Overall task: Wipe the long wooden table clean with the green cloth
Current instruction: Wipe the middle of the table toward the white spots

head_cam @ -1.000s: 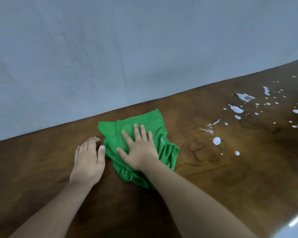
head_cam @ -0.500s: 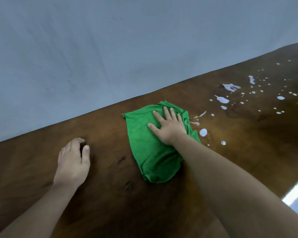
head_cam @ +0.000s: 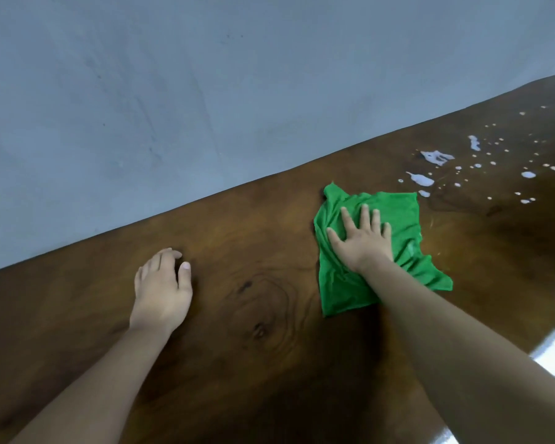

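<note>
Right hand [head_cam: 362, 243] flat on the green cloth [head_cam: 394, 213], palm down, fingers spread apart and pressing rather than gripping; the cloth lies crumpled on the wooden table [head_cam: 253, 238], towards the table's far edge, where it meets the grey wall [head_cam: 205, 91]; beyond the cloth, further along the table, white spills [head_cam: 436, 157] and small droplets dot the wood, the nearest one just beside the cloth's far corner; left hand [head_cam: 162, 290] well apart from the cloth on the other side, resting on bare wood, fingers loosely curled, holding nothing; a dark knot [head_cam: 258, 330] in the grain sits between the left hand and the cloth.
</note>
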